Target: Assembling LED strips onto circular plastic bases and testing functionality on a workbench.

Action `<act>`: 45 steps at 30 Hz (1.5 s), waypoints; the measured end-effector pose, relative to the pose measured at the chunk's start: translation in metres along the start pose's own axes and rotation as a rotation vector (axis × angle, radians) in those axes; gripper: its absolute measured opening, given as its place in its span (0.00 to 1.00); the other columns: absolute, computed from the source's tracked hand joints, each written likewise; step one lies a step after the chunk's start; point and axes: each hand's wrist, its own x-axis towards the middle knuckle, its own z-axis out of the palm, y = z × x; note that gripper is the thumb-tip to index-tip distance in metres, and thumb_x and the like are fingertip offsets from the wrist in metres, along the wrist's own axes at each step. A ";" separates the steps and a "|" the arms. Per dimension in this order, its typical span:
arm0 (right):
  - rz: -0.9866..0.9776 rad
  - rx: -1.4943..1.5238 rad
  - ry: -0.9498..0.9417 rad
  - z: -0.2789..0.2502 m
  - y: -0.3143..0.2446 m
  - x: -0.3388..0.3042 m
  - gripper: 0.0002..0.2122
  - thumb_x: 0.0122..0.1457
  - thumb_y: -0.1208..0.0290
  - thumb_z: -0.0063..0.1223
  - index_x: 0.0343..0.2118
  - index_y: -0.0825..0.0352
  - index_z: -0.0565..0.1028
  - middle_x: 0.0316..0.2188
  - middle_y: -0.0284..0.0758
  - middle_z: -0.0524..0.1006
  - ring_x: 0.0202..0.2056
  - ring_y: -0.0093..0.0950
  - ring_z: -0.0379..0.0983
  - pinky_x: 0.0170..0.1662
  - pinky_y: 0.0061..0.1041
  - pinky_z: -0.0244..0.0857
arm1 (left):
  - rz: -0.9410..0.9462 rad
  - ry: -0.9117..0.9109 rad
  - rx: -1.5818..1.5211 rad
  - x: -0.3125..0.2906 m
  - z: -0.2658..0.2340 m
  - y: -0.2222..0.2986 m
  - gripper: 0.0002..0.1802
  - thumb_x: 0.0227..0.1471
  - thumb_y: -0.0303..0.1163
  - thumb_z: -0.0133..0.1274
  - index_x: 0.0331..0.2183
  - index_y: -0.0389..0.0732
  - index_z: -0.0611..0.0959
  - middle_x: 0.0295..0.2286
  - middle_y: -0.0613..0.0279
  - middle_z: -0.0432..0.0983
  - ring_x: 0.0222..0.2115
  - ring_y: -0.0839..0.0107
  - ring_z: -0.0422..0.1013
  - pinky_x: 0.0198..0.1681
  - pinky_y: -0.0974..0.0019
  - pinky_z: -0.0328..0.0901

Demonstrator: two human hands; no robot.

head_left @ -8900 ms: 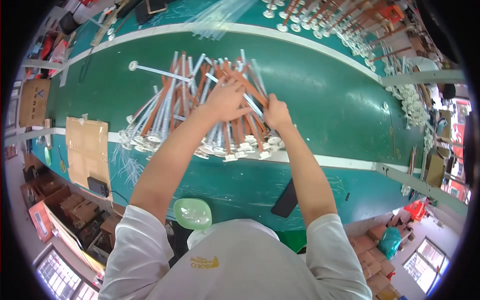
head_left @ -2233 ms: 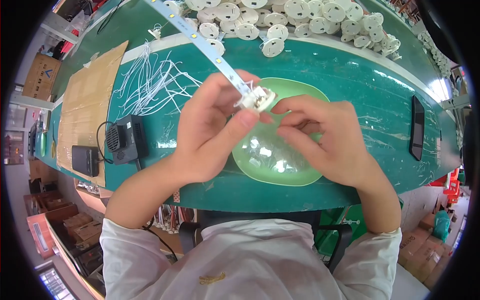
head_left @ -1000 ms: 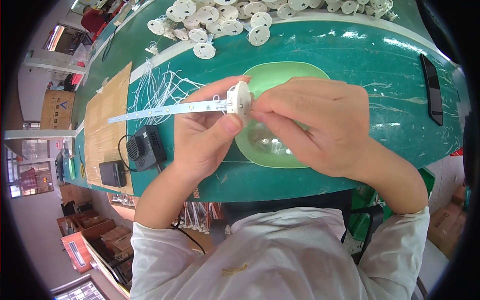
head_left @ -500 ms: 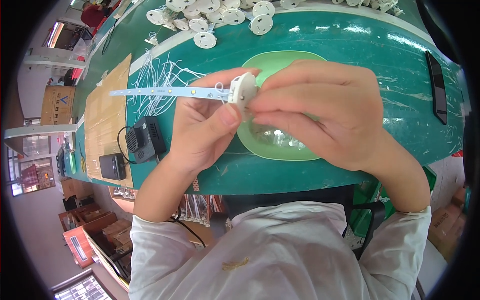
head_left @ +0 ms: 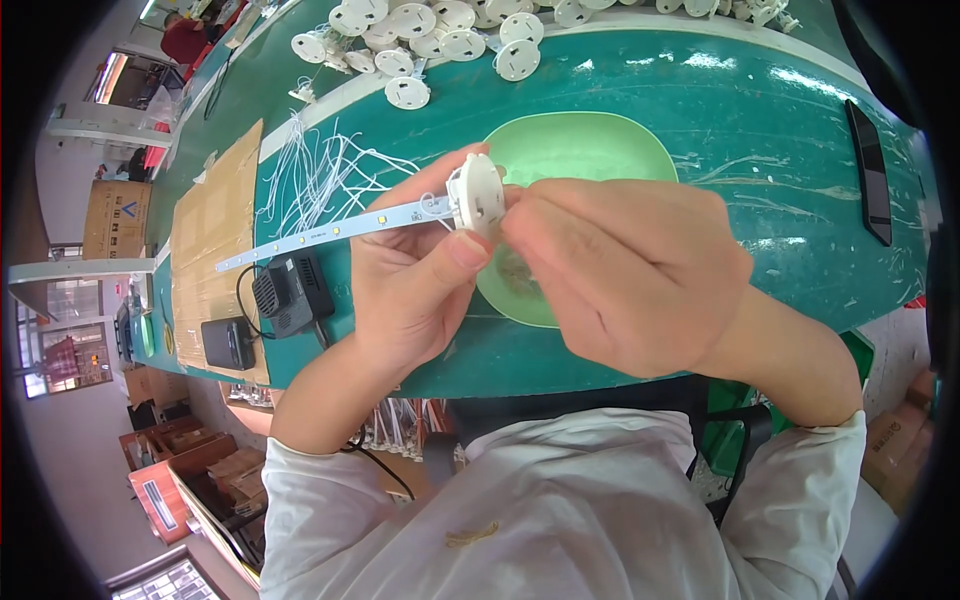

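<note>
My left hand (head_left: 415,280) grips a white round end cap (head_left: 482,195) between thumb and fingers, with the disc tilted on edge. From the cap a narrow pale-blue LED strip (head_left: 345,229) sticks out to the left, dotted with small yellow LEDs. A thin white wire loops where strip and cap meet. My right hand (head_left: 630,265) is closed in a pinch right at the cap's outer face; whatever its fingertips hold is hidden. Beneath both hands sits a light green bowl (head_left: 590,145), with small shiny pieces partly visible inside.
Many white round caps (head_left: 415,20) are heaped at the far edge. Loose white wires (head_left: 305,170) lie left, near a cardboard sheet (head_left: 205,240), a black device with a grille (head_left: 290,290) and a black box (head_left: 228,343). A dark phone (head_left: 868,170) rests far right.
The strip's free end has dropped lower, and the cap has tilted slightly. My right hand has turned, its fingers drawn closer together at the cap's face.
</note>
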 end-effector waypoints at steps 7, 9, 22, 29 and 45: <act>0.023 0.056 -0.019 0.007 0.006 0.000 0.10 0.44 0.86 0.58 0.32 0.72 0.78 0.28 0.39 0.79 0.23 0.32 0.76 0.25 0.22 0.71 | 0.035 0.006 0.082 0.007 -0.010 -0.004 0.30 0.49 0.22 0.64 0.53 0.29 0.74 0.46 0.52 0.76 0.47 0.66 0.73 0.53 0.62 0.67; -0.007 0.083 -0.017 0.010 0.006 0.008 0.10 0.46 0.86 0.57 0.33 0.72 0.78 0.29 0.40 0.80 0.23 0.32 0.76 0.27 0.23 0.72 | 0.092 0.028 0.149 0.012 -0.009 0.009 0.30 0.49 0.20 0.63 0.53 0.29 0.73 0.45 0.53 0.77 0.46 0.65 0.74 0.52 0.62 0.67; 0.108 0.085 -0.190 -0.006 0.010 0.013 0.06 0.47 0.84 0.61 0.28 0.70 0.77 0.27 0.38 0.80 0.25 0.31 0.76 0.28 0.24 0.68 | -0.214 0.780 1.159 -0.050 -0.266 0.274 0.16 0.56 0.36 0.54 0.39 0.32 0.80 0.28 0.61 0.77 0.28 0.75 0.74 0.29 0.71 0.66; 0.108 0.085 -0.228 -0.003 0.021 0.012 0.05 0.46 0.83 0.62 0.26 0.68 0.78 0.25 0.36 0.80 0.24 0.30 0.75 0.25 0.23 0.68 | -0.407 0.745 2.194 -0.071 -0.285 0.243 0.20 0.52 0.42 0.52 0.27 0.32 0.85 0.28 0.45 0.81 0.31 0.50 0.78 0.37 0.52 0.71; 0.089 0.044 -0.184 -0.003 0.019 0.012 0.05 0.46 0.83 0.62 0.25 0.67 0.78 0.24 0.34 0.80 0.21 0.28 0.74 0.24 0.22 0.67 | 0.282 0.169 2.004 0.122 -0.102 0.112 0.26 0.51 0.38 0.60 0.50 0.40 0.76 0.39 0.45 0.77 0.40 0.47 0.74 0.44 0.51 0.68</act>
